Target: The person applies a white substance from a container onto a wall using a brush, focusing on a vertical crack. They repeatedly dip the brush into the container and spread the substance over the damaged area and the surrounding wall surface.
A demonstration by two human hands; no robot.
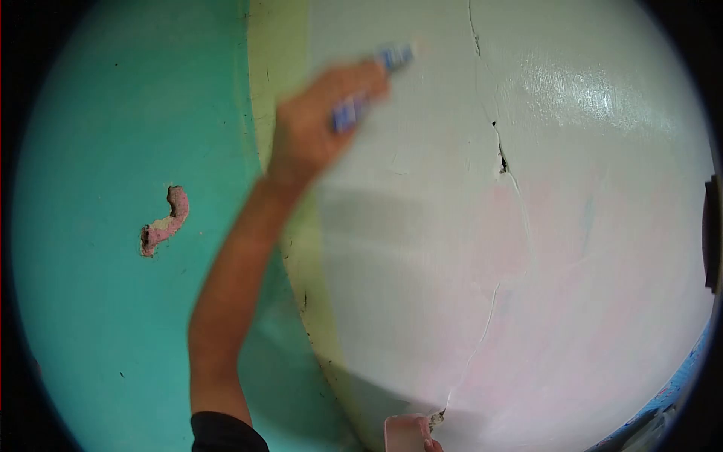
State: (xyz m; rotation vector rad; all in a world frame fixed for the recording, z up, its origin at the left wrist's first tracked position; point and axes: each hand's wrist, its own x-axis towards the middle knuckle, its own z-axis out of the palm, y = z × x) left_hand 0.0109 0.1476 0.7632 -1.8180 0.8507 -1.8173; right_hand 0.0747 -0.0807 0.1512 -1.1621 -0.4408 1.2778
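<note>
My left hand [312, 124] is raised against the wall, closed around a blue-handled paintbrush [348, 113]. The brush's far end [397, 56] reaches the white painted wall [407, 226], though motion blurs the bristles. At the bottom edge, a pink container [405, 435] is partly in view, cut off by the frame. Fingers of my right hand [433, 446] grip its right side; the rest of that hand is out of view. What the container holds cannot be made out.
A long crack [503, 160] runs down the white wall, with wet-looking shine at upper right. To the left are a yellow strip [280, 45] and a green wall [135, 113] with a chipped pink patch [177, 207]. A dark object [711, 233] sits at the right edge.
</note>
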